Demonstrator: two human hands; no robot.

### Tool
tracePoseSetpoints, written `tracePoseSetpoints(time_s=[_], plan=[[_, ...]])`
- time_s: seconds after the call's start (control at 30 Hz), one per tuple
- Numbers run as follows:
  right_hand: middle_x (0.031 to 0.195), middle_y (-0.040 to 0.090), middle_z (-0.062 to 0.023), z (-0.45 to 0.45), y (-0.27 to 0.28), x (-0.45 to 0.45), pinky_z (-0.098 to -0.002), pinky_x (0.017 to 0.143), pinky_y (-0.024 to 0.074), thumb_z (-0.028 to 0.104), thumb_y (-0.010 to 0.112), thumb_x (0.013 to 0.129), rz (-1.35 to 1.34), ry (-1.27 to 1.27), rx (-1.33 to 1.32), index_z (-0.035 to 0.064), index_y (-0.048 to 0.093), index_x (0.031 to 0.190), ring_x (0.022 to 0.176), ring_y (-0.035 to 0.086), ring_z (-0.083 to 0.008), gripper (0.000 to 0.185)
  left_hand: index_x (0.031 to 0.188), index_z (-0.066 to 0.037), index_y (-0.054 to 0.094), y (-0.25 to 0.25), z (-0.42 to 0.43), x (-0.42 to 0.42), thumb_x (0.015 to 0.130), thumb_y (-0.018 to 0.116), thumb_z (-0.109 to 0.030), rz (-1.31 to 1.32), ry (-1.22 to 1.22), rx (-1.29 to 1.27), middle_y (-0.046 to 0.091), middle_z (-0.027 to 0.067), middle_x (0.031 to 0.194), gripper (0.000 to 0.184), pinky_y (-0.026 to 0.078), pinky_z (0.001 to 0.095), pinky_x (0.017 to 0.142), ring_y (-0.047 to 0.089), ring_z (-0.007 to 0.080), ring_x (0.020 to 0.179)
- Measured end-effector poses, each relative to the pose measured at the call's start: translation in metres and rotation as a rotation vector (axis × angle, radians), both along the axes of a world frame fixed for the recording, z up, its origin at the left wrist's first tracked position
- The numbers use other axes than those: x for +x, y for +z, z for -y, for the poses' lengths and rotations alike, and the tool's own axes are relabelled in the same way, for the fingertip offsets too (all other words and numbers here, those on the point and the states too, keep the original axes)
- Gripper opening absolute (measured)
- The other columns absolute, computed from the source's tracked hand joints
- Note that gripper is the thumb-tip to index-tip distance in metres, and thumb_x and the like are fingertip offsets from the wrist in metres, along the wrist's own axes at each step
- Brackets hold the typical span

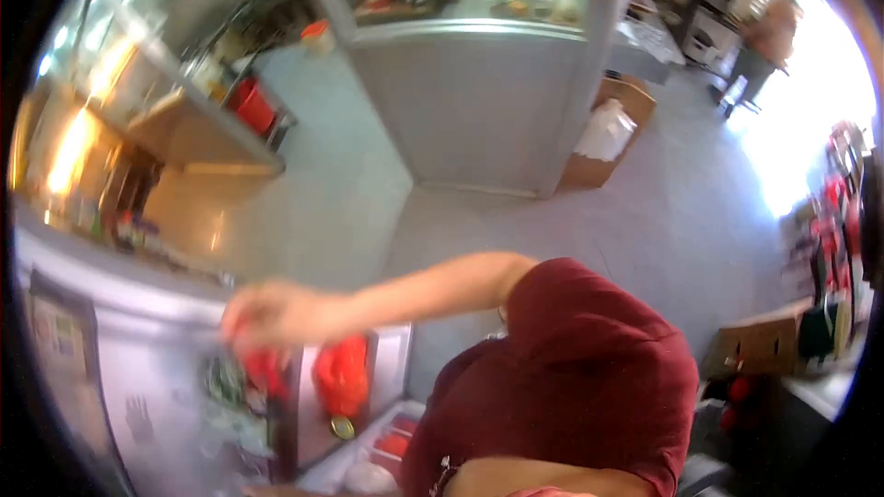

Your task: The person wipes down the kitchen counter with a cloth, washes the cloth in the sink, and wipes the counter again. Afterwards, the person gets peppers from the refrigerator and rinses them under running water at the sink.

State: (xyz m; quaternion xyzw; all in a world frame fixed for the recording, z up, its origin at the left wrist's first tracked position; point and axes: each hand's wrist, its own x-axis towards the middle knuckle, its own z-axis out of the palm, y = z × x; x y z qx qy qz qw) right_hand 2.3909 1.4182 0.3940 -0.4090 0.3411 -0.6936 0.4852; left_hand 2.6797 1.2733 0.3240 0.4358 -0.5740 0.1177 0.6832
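My right hand, smeared by motion, stretches across to the left with its fingers curled. Red material shows at the palm and hangs below it; it looks like a red plastic bag, contents hidden. Beneath is an open white fridge or freezer cabinet. A bulging orange-red plastic bag sits in a door compartment, with a jar lid below it. Dark green, leafy-looking stuff lies left of the hanging red bag. Only a skin-coloured sliver at the bottom edge, perhaps my left hand, shows; its fingers are hidden.
A grey partition with glass stands ahead. Beside it is a cardboard box holding a white bag. Another person is at the far right near the bright doorway. A brown box and cluttered goods line the right side.
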Motion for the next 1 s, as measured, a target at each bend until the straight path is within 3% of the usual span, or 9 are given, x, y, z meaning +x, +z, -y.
tracePoseSetpoints(time_s=[0.1, 0.17, 0.2, 0.23, 0.3, 0.43, 0.63, 0.83, 1.0], plan=[[0.078, 0.061, -0.0067, -0.028, -0.043, -0.067, -0.0272, 0.06, 0.0492, 0.015, 0.057, 0.083, 0.078, -0.252, 0.063, 0.0085, 0.052, 0.099, 0.07, 0.061, -0.0149, 0.017, 0.098, 0.001, 0.056, 0.002, -0.028, -0.031, 0.089, 0.047, -0.018, 0.224, 0.043, -0.12, 0.057, 0.0149, 0.096, 0.023, 0.045, 0.0347, 0.078, 0.055, 0.0261, 0.087], [0.082, 0.061, -0.0067, -0.042, -0.06, -0.087, -0.024, 0.056, 0.0443, 0.015, 0.054, 0.085, 0.053, -0.357, 0.105, 0.0058, 0.05, 0.101, 0.069, 0.059, -0.0123, 0.019, 0.093, 0.001, 0.056, 0.01, -0.054, -0.085, 0.086, 0.048, -0.014, 0.754, -0.099, -0.278, 0.058, 0.0141, 0.091, 0.019, 0.046, 0.0348, 0.076, 0.056, 0.0258, 0.085], [0.083, 0.061, -0.007, -0.048, -0.063, -0.087, -0.0236, 0.056, 0.0438, 0.014, 0.053, 0.085, 0.058, -0.354, 0.087, 0.0052, 0.049, 0.103, 0.069, 0.058, -0.012, 0.02, 0.096, 0.001, 0.056, 0.015, -0.069, -0.112, 0.083, 0.052, -0.013, 0.815, -0.494, -0.026, 0.058, 0.0142, 0.095, 0.02, 0.045, 0.0329, 0.076, 0.056, 0.0249, 0.087], [0.085, 0.06, -0.0072, -0.05, -0.066, -0.087, -0.0233, 0.055, 0.0434, 0.013, 0.053, 0.085, 0.062, -0.363, 0.069, 0.0045, 0.048, 0.104, 0.07, 0.057, -0.0118, 0.021, 0.102, 0.002, 0.055, 0.008, -0.089, -0.151, 0.081, 0.052, -0.012, 0.344, -0.981, 0.34, 0.057, 0.0141, 0.098, 0.025, 0.044, 0.0304, 0.075, 0.056, 0.0234, 0.088], [0.086, 0.06, -0.0071, -0.053, -0.07, -0.08, -0.0231, 0.054, 0.0429, 0.011, 0.054, 0.085, 0.074, -0.326, 0.071, 0.0039, 0.047, 0.106, 0.07, 0.056, -0.011, 0.023, 0.114, 0.004, 0.048, 0.015, -0.121, -0.192, 0.082, 0.054, -0.017, 0.338, -1.179, 0.723, 0.056, 0.0166, 0.103, 0.038, 0.044, 0.0306, 0.074, 0.057, 0.0223, 0.088], [0.086, 0.059, -0.0067, -0.059, -0.076, -0.074, -0.0233, 0.055, 0.0428, 0.01, 0.054, 0.085, -0.001, -0.379, 0.053, 0.0034, 0.046, 0.109, 0.071, 0.055, -0.0101, 0.027, 0.119, 0.003, 0.043, 0.008, -0.135, -0.222, 0.086, 0.049, -0.012, 0.381, -1.338, 0.95, 0.057, 0.0128, 0.102, 0.037, 0.045, 0.0246, 0.068, 0.055, 0.0129, 0.079], [0.088, 0.06, -0.0082, -0.054, -0.087, -0.066, -0.0243, 0.061, 0.0449, 0.01, 0.054, 0.085, 0.119, -0.327, 0.065, 0.0026, 0.044, 0.114, 0.073, 0.055, -0.0109, 0.031, 0.1, 0.002, 0.051, -0.006, -0.139, -0.223, 0.088, 0.048, -0.017, 0.302, -1.338, 1.003, 0.053, 0.0042, 0.079, 0.023, 0.042, 0.0227, 0.059, 0.05, 0.0077, 0.069], [0.103, 0.058, -0.0134, -0.029, -0.101, -0.037, -0.0347, 0.087, 0.0412, 0.021, 0.052, 0.086, 0.531, -0.118, 0.127, 0.0011, 0.035, 0.122, 0.097, 0.052, -0.0207, 0.044, 0.097, 0.001, 0.047, -0.025, -0.142, -0.221, 0.085, 0.048, -0.018, 0.45, -1.033, 0.683, 0.05, 0.0218, 0.093, 0.022, 0.044, 0.0418, 0.064, 0.053, 0.0379, 0.079], [0.083, 0.059, -0.0071, -0.011, -0.117, -0.023, -0.0367, 0.074, 0.0463, 0.025, 0.047, 0.089, 0.443, -0.009, 0.284, 0.0023, 0.044, 0.11, 0.072, 0.056, -0.0195, 0.031, 0.095, -0.002, 0.053, -0.005, -0.132, -0.174, 0.082, 0.053, -0.019, 0.666, -0.787, 0.837, 0.055, 0.0173, 0.084, 0.022, 0.046, 0.0399, 0.065, 0.056, 0.0334, 0.074]])
